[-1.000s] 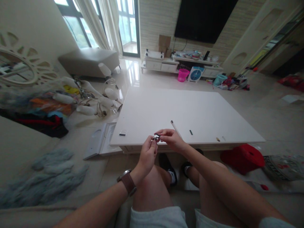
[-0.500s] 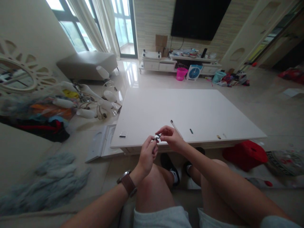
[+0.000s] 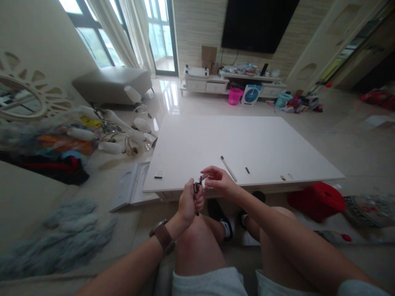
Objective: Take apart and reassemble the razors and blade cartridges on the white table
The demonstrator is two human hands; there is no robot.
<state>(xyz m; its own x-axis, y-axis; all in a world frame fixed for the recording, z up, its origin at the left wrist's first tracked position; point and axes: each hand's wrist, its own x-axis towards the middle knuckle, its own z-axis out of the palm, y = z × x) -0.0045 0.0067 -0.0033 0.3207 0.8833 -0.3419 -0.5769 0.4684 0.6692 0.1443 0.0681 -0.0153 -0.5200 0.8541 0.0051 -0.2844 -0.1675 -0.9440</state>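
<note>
My left hand (image 3: 189, 202), with a brown watch on its wrist, is curled round a small dark object (image 3: 196, 188) whose top sticks up from the fist. My right hand (image 3: 217, 182) hovers just right of it, with fingertips pinched at the object's upper end. Both hands are over my knees, at the near edge of the white low table (image 3: 262, 139). On the table beyond my right hand lie a thin pale stick (image 3: 228, 169), a small dark piece (image 3: 247, 170) and a small black-and-white piece (image 3: 159, 174).
A red stool (image 3: 316, 201) sits on the floor to the right of the table. White flat panels (image 3: 131, 187) lie at its left corner, with a chandelier (image 3: 123, 131) and clutter behind. A grey fluffy rug (image 3: 61, 238) covers the near left floor.
My left hand has turned and closed into a fist round the small object, which now stands upright. Both hands have dropped slightly toward my knees.
</note>
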